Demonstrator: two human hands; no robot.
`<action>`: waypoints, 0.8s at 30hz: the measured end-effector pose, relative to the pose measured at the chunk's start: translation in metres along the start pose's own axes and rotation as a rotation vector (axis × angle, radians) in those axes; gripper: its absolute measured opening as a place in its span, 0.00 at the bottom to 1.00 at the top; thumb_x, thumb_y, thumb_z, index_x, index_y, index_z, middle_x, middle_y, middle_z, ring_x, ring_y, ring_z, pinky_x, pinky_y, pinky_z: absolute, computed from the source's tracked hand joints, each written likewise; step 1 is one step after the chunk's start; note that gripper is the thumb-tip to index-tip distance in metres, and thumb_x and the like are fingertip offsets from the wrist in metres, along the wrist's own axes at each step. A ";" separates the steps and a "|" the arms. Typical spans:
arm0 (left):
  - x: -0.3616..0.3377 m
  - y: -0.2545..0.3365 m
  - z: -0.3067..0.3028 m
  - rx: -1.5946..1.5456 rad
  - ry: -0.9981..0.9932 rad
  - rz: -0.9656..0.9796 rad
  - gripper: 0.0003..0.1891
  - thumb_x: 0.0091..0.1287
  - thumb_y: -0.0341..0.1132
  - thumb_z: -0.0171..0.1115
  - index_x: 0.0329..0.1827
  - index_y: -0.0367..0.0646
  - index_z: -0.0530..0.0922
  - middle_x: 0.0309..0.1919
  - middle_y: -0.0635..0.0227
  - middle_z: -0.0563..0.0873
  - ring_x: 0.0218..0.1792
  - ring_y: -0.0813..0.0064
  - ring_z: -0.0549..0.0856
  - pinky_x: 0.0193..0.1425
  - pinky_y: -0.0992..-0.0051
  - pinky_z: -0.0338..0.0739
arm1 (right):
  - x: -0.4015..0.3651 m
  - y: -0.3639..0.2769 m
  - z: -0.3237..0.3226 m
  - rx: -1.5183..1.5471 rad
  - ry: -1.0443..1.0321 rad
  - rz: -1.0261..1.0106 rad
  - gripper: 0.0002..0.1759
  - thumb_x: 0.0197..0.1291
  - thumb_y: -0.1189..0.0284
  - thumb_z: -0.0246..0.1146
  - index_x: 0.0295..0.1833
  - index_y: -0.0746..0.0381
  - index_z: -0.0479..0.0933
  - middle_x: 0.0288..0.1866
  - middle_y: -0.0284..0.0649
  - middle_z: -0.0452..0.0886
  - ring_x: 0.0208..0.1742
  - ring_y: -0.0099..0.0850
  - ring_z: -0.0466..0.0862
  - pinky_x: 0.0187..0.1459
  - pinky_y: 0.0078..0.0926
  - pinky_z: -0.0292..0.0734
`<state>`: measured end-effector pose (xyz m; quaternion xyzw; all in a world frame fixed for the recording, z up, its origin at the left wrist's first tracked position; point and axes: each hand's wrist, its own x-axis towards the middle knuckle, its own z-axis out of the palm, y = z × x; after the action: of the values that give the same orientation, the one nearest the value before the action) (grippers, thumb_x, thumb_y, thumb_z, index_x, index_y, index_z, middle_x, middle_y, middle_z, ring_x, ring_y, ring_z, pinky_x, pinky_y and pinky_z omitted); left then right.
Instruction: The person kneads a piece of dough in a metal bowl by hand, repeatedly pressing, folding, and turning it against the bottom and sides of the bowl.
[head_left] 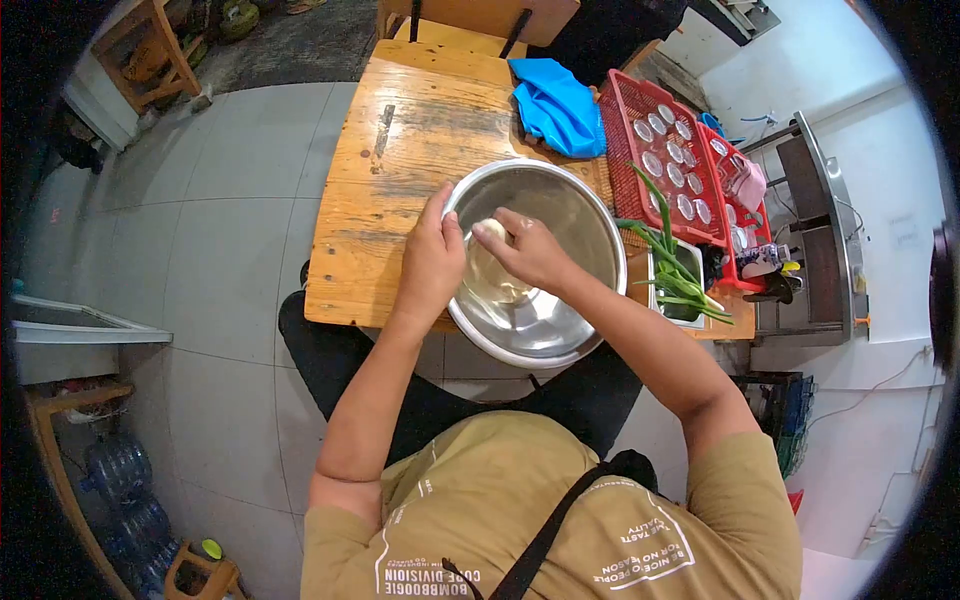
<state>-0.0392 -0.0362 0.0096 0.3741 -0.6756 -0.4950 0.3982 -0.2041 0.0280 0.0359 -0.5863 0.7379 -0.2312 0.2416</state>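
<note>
A large stainless steel bowl (565, 325) sits tilted at the front edge of the wooden table, partly over my lap. My left hand (436, 245) is closed on the bowl's left rim, thumb on the inner side and fingers outside. Inside the bowl, my right hand (532, 250) has its fingers wrapped round a small pale lump that looks like dough (490, 232). A whitish smear coats the bowl's wall below that hand. The underside of the lump is hidden.
The wooden table (350, 235) bears a blue plastic bag (558, 105) at its far side. To the right stand a red basket (625, 140) with several clear-lidded cups and a metal container (682, 262) with green onions (668, 250) across it.
</note>
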 end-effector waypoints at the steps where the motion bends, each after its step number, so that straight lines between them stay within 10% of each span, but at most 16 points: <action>1: 0.000 0.001 0.000 0.007 0.006 -0.014 0.22 0.81 0.32 0.49 0.74 0.32 0.72 0.63 0.38 0.83 0.64 0.43 0.84 0.67 0.58 0.78 | -0.011 -0.006 -0.014 0.017 -0.069 -0.040 0.22 0.74 0.53 0.63 0.47 0.64 0.84 0.41 0.51 0.86 0.44 0.43 0.87 0.45 0.43 0.78; 7: -0.001 0.007 -0.001 0.032 0.010 -0.057 0.22 0.81 0.32 0.49 0.74 0.32 0.72 0.63 0.38 0.84 0.63 0.44 0.85 0.66 0.58 0.79 | -0.044 0.021 -0.032 -0.313 0.079 -0.198 0.18 0.65 0.60 0.69 0.50 0.64 0.84 0.60 0.51 0.80 0.64 0.50 0.78 0.70 0.47 0.70; 9: -0.002 0.006 0.002 0.040 0.016 -0.044 0.22 0.81 0.33 0.49 0.74 0.32 0.72 0.63 0.38 0.84 0.62 0.44 0.85 0.66 0.57 0.79 | -0.037 0.002 -0.040 -0.145 -0.150 0.102 0.31 0.55 0.63 0.72 0.62 0.65 0.76 0.68 0.56 0.73 0.69 0.55 0.75 0.73 0.51 0.66; 13: -0.003 0.004 0.003 0.049 -0.001 -0.077 0.22 0.81 0.33 0.49 0.74 0.32 0.72 0.63 0.37 0.83 0.62 0.43 0.85 0.66 0.57 0.79 | -0.010 0.015 -0.002 -0.321 0.015 -0.190 0.46 0.58 0.46 0.66 0.73 0.67 0.69 0.76 0.66 0.64 0.80 0.62 0.63 0.73 0.70 0.65; 16: -0.003 0.002 0.005 0.016 0.046 -0.030 0.22 0.81 0.32 0.49 0.74 0.31 0.72 0.63 0.37 0.83 0.63 0.43 0.84 0.66 0.57 0.79 | -0.029 0.008 0.031 -0.387 -0.041 0.143 0.50 0.62 0.37 0.62 0.74 0.68 0.69 0.77 0.68 0.64 0.80 0.66 0.62 0.71 0.73 0.65; 24: -0.001 0.009 0.001 -0.027 0.007 -0.091 0.22 0.81 0.30 0.49 0.75 0.30 0.71 0.66 0.38 0.81 0.67 0.45 0.82 0.70 0.58 0.76 | -0.004 0.013 0.026 -0.538 0.011 -0.062 0.33 0.66 0.42 0.64 0.50 0.65 0.83 0.47 0.54 0.82 0.51 0.52 0.83 0.49 0.51 0.84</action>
<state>-0.0409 -0.0332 0.0185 0.4008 -0.6499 -0.5203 0.3826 -0.1963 0.0333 0.0080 -0.6506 0.7557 -0.0370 0.0660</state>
